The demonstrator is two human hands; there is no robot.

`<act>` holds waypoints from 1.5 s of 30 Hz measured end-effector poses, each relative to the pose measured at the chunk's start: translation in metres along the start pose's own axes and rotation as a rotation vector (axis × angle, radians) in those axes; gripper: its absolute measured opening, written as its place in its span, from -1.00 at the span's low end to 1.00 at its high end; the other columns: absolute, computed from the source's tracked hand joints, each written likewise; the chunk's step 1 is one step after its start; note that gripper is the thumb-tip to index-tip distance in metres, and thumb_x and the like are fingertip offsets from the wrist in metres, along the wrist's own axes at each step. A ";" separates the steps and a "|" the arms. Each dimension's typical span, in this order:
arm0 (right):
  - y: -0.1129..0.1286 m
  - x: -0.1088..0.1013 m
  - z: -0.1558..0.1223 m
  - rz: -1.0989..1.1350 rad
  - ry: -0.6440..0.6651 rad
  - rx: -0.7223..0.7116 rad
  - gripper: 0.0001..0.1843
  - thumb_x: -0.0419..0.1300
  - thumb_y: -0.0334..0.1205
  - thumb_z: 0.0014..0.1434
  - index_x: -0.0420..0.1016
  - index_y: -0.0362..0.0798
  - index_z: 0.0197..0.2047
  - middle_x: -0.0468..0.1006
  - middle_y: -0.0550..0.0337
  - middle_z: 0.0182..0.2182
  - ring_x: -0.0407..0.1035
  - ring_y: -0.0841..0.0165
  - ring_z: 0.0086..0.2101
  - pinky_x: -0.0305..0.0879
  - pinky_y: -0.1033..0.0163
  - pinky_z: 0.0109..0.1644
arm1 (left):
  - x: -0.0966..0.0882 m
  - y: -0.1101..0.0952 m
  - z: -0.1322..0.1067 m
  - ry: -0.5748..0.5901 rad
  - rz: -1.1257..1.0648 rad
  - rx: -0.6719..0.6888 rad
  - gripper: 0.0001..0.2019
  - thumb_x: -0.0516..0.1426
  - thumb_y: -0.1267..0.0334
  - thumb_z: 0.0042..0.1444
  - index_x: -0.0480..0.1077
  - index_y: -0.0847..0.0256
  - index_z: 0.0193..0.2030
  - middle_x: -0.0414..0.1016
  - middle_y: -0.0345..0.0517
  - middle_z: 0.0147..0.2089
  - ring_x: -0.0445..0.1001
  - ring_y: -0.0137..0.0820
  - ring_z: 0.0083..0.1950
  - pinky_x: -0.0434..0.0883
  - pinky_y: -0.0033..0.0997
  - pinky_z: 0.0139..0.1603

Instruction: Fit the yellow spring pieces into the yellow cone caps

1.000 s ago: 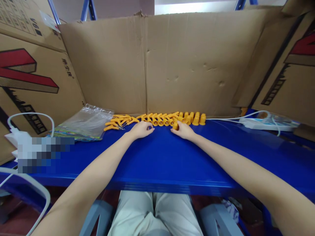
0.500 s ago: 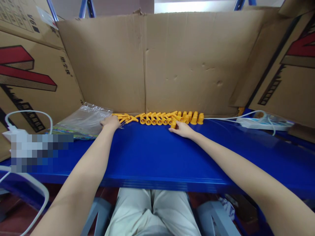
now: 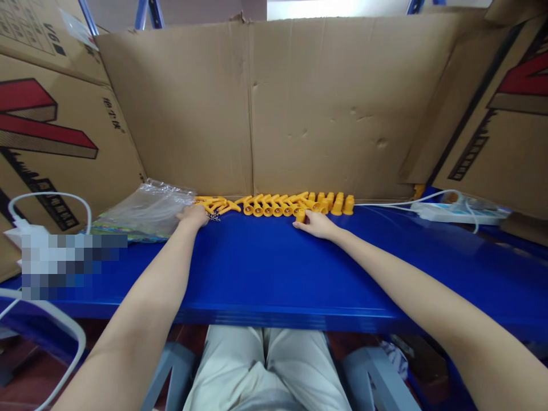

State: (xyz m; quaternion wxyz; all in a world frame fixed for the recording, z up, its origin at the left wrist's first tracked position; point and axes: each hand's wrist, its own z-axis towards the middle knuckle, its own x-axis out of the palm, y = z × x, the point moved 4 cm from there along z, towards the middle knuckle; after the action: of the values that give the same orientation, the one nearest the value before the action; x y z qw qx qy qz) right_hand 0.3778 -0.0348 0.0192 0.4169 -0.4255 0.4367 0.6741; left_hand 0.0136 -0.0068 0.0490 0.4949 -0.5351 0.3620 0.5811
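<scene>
A row of several small orange plastic parts (image 3: 274, 206) lies along the back of the blue table (image 3: 274, 274), against a cardboard wall. My left hand (image 3: 193, 217) rests at the left end of the row, fingers curled over orange pieces with a small metal chain; what it grips is hidden. My right hand (image 3: 314, 223) lies near the middle of the row, its thumb and fingers pinching a short orange cylinder (image 3: 301, 216).
A clear plastic bag (image 3: 145, 211) lies left of the row. A white power strip (image 3: 458, 213) with cables sits at the right. A white charger and cable (image 3: 25, 228) are at the far left. Cardboard boxes (image 3: 325, 103) wall in the table.
My left hand has moved from the middle of the row to its left end, beside the plastic bag. My right hand has stayed on the orange cylinder.
</scene>
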 end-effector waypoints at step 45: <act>0.005 -0.001 -0.003 -0.048 -0.020 -0.052 -0.64 0.11 0.07 0.20 0.39 -0.10 -0.20 0.57 -0.07 -0.27 0.48 0.13 -0.25 0.31 0.18 -0.25 | 0.000 -0.119 -0.075 -0.019 -0.032 0.625 -0.75 -0.02 0.21 0.19 0.40 0.21 -0.11 0.56 0.07 -0.15 0.52 -0.17 -0.10 0.39 -0.30 -0.16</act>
State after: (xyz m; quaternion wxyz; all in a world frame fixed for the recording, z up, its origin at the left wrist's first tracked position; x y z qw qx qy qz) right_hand 0.3745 -0.0389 0.0207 0.4263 -0.4396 0.4046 0.6792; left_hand 0.1479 -0.0486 0.0493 0.6479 -0.3574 0.5098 0.4388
